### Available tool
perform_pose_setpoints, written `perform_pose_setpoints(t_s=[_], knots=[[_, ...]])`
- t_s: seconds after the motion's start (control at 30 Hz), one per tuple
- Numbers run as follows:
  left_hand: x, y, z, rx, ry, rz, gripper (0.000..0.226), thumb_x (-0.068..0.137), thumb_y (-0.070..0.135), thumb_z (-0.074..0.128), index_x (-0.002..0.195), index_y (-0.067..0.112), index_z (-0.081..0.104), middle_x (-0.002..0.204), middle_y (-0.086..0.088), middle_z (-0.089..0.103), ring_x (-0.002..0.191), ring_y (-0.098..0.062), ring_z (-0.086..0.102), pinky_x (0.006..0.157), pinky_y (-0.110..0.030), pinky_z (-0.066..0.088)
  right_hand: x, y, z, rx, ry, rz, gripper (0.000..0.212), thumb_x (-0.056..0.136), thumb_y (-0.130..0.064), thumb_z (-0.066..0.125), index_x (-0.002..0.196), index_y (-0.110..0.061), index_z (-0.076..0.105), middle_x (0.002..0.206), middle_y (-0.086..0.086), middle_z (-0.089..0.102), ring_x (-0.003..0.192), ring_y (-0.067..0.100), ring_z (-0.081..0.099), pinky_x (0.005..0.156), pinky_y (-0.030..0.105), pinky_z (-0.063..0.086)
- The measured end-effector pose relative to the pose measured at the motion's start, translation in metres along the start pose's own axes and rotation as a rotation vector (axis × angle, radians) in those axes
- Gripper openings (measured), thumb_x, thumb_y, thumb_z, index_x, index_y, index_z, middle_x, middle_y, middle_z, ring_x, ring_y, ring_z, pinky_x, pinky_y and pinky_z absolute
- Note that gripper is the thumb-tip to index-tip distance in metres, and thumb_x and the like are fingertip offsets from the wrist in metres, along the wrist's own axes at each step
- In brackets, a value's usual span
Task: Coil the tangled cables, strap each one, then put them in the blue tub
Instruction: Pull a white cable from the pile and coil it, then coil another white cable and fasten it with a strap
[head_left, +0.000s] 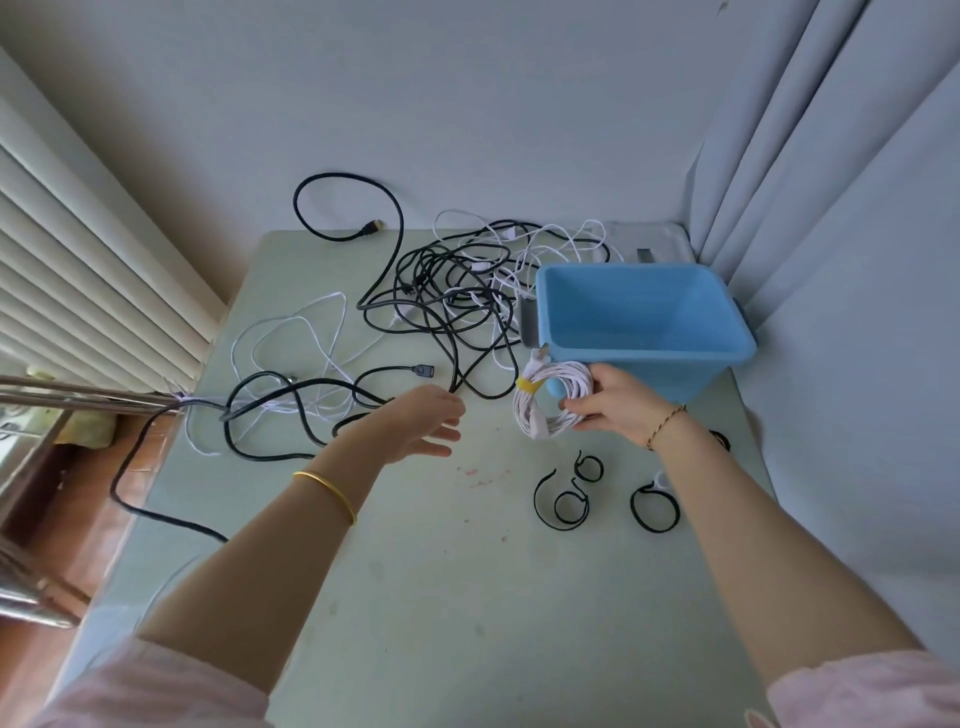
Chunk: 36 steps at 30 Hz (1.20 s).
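One white cable coiled and strapped, held at the tub's near wall; the rest not yet treated

The right hand (608, 402) held the white coil (550, 400) by its right side, thumb and fingers curled round the bundled turns. The yellow strap (530, 385) sat on the coil's opposite side, clear of the grip. The blue tub (649, 267) stood just beyond the grip with nothing visible inside, so the coil was judged ready to be put in. Whether the coil touched the tub wall could not be told. The left hand (421, 421), fingers straight and holding nothing, hovered left of the grip over a black cable, probably reaching for the next piece. The tangled cables (457, 291) lay beyond that hand. Spare black straps (566, 499) lay on the table (415, 597) on the near side of the grip, judged kept within reach for the next coils
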<state>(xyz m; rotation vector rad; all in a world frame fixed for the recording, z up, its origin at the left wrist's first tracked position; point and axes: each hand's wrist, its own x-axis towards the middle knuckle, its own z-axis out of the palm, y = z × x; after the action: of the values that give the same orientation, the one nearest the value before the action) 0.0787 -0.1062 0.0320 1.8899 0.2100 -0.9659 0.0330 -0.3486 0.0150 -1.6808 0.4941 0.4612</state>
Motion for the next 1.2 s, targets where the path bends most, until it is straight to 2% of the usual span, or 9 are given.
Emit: perform_pose_setpoints(t_s=[0.13,0.27,0.47,0.53,0.6,0.83,0.93,1.07,1.2], knots=[[-0.011,-0.014,-0.013,-0.031,0.048,0.015,0.022,0.096,0.01,0.049,0.118,0.005,0.053,0.113,-0.014,0.057,0.094,-0.023,0.061,0.078,-0.035,0.056,-0.007,0.007,0.013,0.021,-0.064,0.044,0.042,0.085,0.008,0.06,0.124,-0.005,0.051,0.116,0.021,0.058,0.103,0.03,0.062,0.092,0.045,0.051],[-0.032,-0.043,-0.039,-0.025,0.147,0.032,0.016,0.096,0.005,0.046,0.104,0.006,0.06,0.094,-0.009,0.061,0.076,-0.016,0.061,0.07,-0.029,0.055,-0.019,0.009,0.05,0.05,-0.118,0.051,0.038,0.086,0.008,0.059,0.121,-0.006,0.051,0.097,0.011,0.062,0.086,0.022,0.063,0.081,0.037,0.055],[-0.063,-0.124,-0.083,0.05,0.472,-0.013,0.026,0.088,-0.008,0.044,0.073,0.011,0.053,0.078,-0.011,0.055,0.061,-0.017,0.049,0.054,-0.024,0.046,-0.044,0.026,0.149,-0.049,-0.291,0.115,0.018,0.087,0.005,0.058,0.096,-0.009,0.052,0.08,0.009,0.059,0.072,0.019,0.06,0.075,0.037,0.056],[-0.067,-0.156,-0.099,0.171,0.64,-0.053,0.016,0.084,-0.006,0.049,0.085,0.008,0.058,0.1,-0.019,0.059,0.076,-0.029,0.055,0.065,-0.029,0.05,-0.051,0.038,0.176,-0.087,-0.332,0.152,0.019,0.086,0.005,0.059,0.095,-0.01,0.049,0.08,0.009,0.058,0.071,0.019,0.06,0.075,0.04,0.056],[-0.075,-0.187,-0.11,0.32,0.718,-0.148,0.028,0.083,-0.001,0.054,0.109,0.007,0.058,0.122,-0.02,0.05,0.106,-0.036,0.051,0.088,-0.037,0.045,-0.057,0.049,0.198,-0.11,-0.352,0.183,0.021,0.086,0.006,0.059,0.095,-0.009,0.047,0.082,0.009,0.057,0.072,0.02,0.06,0.075,0.042,0.055],[-0.095,-0.256,-0.107,0.628,0.517,-0.342,0.083,0.076,0.031,0.076,0.139,0.001,0.03,0.14,-0.021,0.033,0.131,-0.039,0.034,0.106,-0.043,0.033,-0.067,0.064,0.239,-0.104,-0.333,0.211,0.021,0.086,0.006,0.058,0.096,-0.008,0.046,0.086,0.011,0.058,0.076,0.023,0.061,0.079,0.047,0.054],[-0.09,-0.269,-0.105,0.676,0.59,-0.262,0.055,0.085,0.018,0.064,0.13,-0.003,0.038,0.131,-0.022,0.047,0.122,-0.037,0.047,0.094,-0.039,0.041,-0.072,0.065,0.247,-0.118,-0.345,0.203,0.022,0.087,0.006,0.057,0.1,-0.008,0.045,0.085,0.01,0.057,0.074,0.022,0.061,0.073,0.044,0.055],[-0.093,-0.279,-0.108,0.712,0.567,-0.155,0.006,0.085,0.007,0.055,0.09,0.004,0.057,0.099,-0.017,0.065,0.093,-0.034,0.062,0.066,-0.031,0.041,-0.077,0.067,0.254,-0.144,-0.354,0.203,0.021,0.087,0.005,0.058,0.095,-0.01,0.045,0.083,0.01,0.059,0.073,0.021,0.062,0.071,0.042,0.056],[-0.101,-0.275,-0.12,0.649,0.563,-0.094,0.01,0.086,0.008,0.05,0.093,0.005,0.056,0.082,-0.011,0.058,0.087,-0.033,0.062,0.062,-0.03,0.04,-0.08,0.069,0.262,-0.152,-0.351,0.208,0.024,0.087,0.005,0.057,0.104,-0.007,0.046,0.085,0.01,0.058,0.076,0.022,0.062,0.075,0.045,0.056]])
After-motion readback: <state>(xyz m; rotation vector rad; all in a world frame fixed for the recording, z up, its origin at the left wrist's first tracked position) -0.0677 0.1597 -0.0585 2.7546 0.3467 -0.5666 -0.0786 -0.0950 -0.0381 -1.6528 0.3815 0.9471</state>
